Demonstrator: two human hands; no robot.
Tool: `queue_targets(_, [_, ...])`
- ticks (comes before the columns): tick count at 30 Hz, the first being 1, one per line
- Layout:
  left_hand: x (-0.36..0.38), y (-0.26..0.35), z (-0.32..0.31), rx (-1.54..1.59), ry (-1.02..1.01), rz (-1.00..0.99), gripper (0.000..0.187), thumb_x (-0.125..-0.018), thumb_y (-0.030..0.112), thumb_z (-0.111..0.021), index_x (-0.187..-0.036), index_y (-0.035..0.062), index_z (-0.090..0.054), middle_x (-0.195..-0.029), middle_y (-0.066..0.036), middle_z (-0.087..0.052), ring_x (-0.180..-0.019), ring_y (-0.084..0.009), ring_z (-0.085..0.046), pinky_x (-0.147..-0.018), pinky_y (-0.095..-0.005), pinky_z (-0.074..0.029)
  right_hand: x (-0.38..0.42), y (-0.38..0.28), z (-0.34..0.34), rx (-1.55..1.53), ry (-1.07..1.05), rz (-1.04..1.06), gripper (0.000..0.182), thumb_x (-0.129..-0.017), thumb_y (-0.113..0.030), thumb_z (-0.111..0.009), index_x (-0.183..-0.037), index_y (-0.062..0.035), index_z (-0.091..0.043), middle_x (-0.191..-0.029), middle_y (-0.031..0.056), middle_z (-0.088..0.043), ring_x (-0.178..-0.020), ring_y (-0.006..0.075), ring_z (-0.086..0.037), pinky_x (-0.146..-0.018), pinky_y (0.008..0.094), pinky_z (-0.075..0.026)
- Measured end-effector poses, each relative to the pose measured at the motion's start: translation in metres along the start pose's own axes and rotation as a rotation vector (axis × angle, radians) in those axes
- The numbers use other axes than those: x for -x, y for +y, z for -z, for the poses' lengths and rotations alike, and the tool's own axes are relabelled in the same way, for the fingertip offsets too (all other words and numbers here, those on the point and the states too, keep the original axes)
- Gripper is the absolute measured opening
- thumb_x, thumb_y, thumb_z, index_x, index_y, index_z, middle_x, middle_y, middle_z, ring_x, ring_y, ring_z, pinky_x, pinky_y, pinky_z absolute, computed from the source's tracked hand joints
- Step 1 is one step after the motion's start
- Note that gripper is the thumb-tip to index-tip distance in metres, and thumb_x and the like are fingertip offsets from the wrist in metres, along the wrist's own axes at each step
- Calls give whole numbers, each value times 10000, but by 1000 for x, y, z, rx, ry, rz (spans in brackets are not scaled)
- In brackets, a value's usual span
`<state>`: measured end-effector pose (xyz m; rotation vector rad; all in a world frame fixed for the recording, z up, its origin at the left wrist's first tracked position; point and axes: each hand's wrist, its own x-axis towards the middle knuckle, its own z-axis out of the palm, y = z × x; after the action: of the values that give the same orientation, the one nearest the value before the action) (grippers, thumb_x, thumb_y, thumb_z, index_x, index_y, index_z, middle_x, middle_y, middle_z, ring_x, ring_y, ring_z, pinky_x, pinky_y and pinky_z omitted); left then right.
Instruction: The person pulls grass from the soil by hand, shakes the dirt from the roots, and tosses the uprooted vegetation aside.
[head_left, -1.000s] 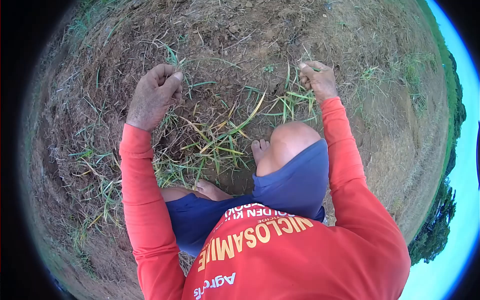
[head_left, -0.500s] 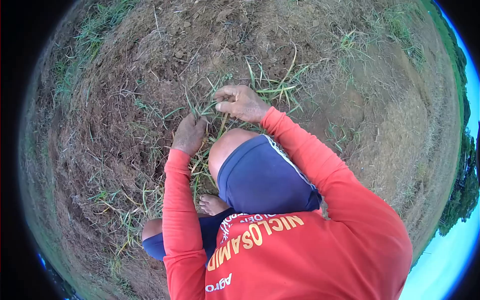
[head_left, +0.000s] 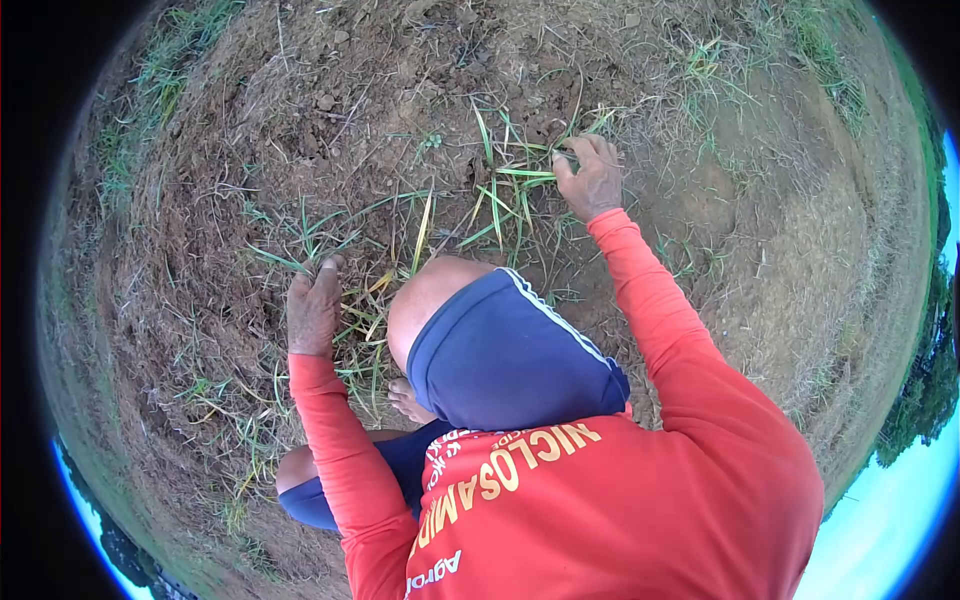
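My left hand (head_left: 315, 308) is closed at the left of my knee, thumb pressed against the fingers. A tuft of grass (head_left: 308, 242) with thin green blades sticks out past its fingertips. Farther up and to the right, my right hand (head_left: 592, 177) curls its thumb and fingers round the ends of blades in a grass clump (head_left: 505, 178). That clump has green and yellowish blades spreading over the soil. Its roots are hard to make out, and part of the right fingers' grip is hidden.
Brown soil (head_left: 400, 90) with dry stalks surrounds the hands. My bent knee (head_left: 425, 295) and bare foot (head_left: 408, 400) are close below them. Loose grass (head_left: 245, 420) lies at the left, and another tuft (head_left: 705, 60) grows at the upper right.
My hands have moved apart. The left went left and down with a tuft of grass; the right moved right and up to the blades of the clump.
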<state>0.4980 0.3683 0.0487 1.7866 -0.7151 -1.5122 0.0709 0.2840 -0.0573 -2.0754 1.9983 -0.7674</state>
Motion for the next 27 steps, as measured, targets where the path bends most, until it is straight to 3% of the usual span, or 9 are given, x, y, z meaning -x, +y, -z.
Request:
queue_targets(3, [-6, -2, -7, -81, -46, -102, 225, -1030, 226, -631, -1118, 20, -660, -776, 86, -514, -660, -1, -423, -555, -190, -295, -8, -7, -14, 124, -128, -121, 252, -886, -233, -708, -1075, -66, -703, -1082, 176, -670, -1119, 383, -630, -942, 491, -532])
queue_targets(4, [-7, 0, -13, 72, 5, -18, 223, -1029, 217, -635, -1126, 18, -652, -826, 82, -557, -668, -4, -430, -560, -186, -304, -15, -4, -16, 148, -179, -183, 252, -891, -243, -706, -1069, -65, -701, -1079, 179, -674, -1097, 385, -642, -932, 488, -537])
queue_targets(6, [-8, 1, -13, 64, -11, -55, 222, -1026, 218, -642, -1134, 24, -649, -864, 72, -586, -669, -4, -436, -563, -187, -316, -17, -3, -25, 172, -305, -309, 254, -900, -263, -703, -1056, -64, -698, -1071, 184, -682, -1054, 387, -665, -913, 484, -547])
queue_targets(8, [-5, 2, -8, 87, -5, -12, 215, -1025, 217, -647, -1142, 38, -652, -887, 63, -606, -669, 0, -452, -549, -187, -319, -11, -5, -26, 146, -250, -278, 252, -913, -273, -687, -1039, -55, -701, -1039, 192, -696, -1003, 397, -684, -889, 496, -554])
queue_targets(16, [3, 8, -1, 100, 11, -32, 192, -1047, 234, -613, -1103, 58, -663, -639, 123, -423, -507, 10, -342, -450, -199, -227, -23, -11, -37, 191, -268, -408, 274, -926, -299, -631, -971, -43, -717, -985, 236, -739, -948, 442, -708, -859, 530, -556])
queue_targets(21, [5, 9, -4, 120, 26, -16, 192, -1049, 231, -616, -1104, 53, -659, -631, 128, -400, -500, 13, -338, -439, -197, -232, -29, -9, -44, 261, -329, -390, 248, -923, -233, -596, -935, -32, -741, -952, 240, -747, -944, 420, -727, -853, 507, -572])
queue_targets(27, [7, -1, 4, 124, 16, -27, 217, -1047, 245, -607, -1149, 57, -640, -660, 121, -409, -485, 19, -309, -412, -184, -209, -13, -3, -40, 205, -186, -293, 216, -889, -219, -605, -889, -51, -740, -913, 243, -731, -888, 439, -708, -811, 526, -562])
